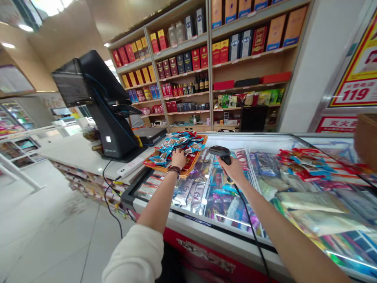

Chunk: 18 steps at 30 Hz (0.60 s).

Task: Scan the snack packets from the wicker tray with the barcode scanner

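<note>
Nearest, a white sleeve (134,255) is seen at the bottom of the view, and two bare forearms are stretched out over a glass-topped chest freezer (188,232). The left hand (178,159), with a dark beaded bracelet (174,170) at its wrist, is pressed onto blue-wrapped snack packets (167,147) heaped in a woven orange tray (191,163). Its fingers (180,154) are partly sunk among the packets, so whether that grip is clamped on one of them cannot be told. The right hand (232,169) has its grip closed around the handle of a black handheld barcode scanner (219,151), which is held just beside the tray, above the glass. A black cable (253,232) is run from the scanner down over the freezer's front edge.

No packet is shown lifted clear, and the heap is left filling the tray. Further packets (306,165) in red and blue wrappers are laid on the glass to the right. Beyond, a black point-of-sale terminal (108,118) is stood on a white surface (79,153), and wooden shelves (250,59) stocked with boxed liquor are seen behind it.
</note>
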### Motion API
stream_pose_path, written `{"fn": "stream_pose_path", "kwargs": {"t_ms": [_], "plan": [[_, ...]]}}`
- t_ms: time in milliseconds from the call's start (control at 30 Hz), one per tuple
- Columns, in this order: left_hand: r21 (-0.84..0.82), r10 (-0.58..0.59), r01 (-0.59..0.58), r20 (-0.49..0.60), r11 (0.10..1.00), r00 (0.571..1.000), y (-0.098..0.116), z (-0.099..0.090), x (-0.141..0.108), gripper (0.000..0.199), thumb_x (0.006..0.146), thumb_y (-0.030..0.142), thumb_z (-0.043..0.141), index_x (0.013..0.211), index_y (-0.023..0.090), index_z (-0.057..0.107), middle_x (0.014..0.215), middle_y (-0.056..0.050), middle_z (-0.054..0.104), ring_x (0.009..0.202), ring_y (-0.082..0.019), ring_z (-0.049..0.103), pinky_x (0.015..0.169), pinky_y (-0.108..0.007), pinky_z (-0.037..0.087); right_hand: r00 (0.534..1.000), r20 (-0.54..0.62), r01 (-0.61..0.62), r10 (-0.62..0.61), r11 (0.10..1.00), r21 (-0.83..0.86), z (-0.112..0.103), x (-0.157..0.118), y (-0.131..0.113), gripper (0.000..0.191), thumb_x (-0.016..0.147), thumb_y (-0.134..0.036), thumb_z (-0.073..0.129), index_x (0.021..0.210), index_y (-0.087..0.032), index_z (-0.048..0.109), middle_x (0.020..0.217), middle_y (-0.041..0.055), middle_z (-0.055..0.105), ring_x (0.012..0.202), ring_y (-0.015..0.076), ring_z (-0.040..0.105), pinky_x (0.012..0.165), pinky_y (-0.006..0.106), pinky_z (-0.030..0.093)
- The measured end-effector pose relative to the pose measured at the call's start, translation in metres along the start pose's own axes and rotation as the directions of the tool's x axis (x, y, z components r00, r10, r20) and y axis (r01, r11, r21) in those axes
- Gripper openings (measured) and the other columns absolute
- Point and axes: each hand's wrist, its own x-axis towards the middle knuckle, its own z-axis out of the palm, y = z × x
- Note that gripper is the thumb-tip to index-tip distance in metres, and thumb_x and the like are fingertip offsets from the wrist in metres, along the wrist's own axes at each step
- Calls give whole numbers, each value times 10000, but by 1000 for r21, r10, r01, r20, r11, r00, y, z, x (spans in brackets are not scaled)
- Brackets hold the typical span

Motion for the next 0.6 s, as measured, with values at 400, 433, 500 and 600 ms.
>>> {"fn": "stream_pose_path", "kwargs": {"t_ms": [400, 433, 500, 600], "plan": [[-499, -152, 47, -172, 865, 973, 27, -15, -11, 359, 1005, 403, 376, 1046, 174, 649, 866, -129, 707, 821, -249, 689, 751, -329, 490, 999, 47, 13, -12, 1000, -15, 1, -14, -6, 369, 791, -593, 574, 774, -225, 593, 463, 4, 571, 458, 216, 574, 479, 301, 394], [-620, -155, 28, -152, 784, 976, 34, -14, -12, 337, 1000, 401, 395, 1032, 170, 638, 837, -113, 698, 751, -231, 690, 711, -317, 502, 999, 47, 12, -12, 1000, -6, 0, -15, -6, 369, 787, -594, 577, 777, -226, 591, 462, 3, 569, 458, 217, 574, 478, 302, 396], [-841, -127, 6, -75, 542, 989, 51, -8, -11, 285, 984, 385, 439, 1037, 164, 611, 854, -88, 682, 658, -189, 680, 653, -300, 526, 1000, 30, 7, -7, 1000, 27, -2, -17, -7, 374, 776, -603, 589, 777, -229, 585, 461, -1, 565, 459, 217, 576, 480, 303, 404], [-985, -46, 22, 14, 172, 999, 78, 8, -11, 248, 922, 343, 567, 1102, 173, 573, 927, -63, 675, 683, -155, 685, 704, -315, 572, 1000, -10, -17, 18, 996, 87, -8, -18, -8, 387, 763, -617, 606, 782, -232, 582, 457, -13, 557, 439, 204, 563, 481, 303, 413]]}}
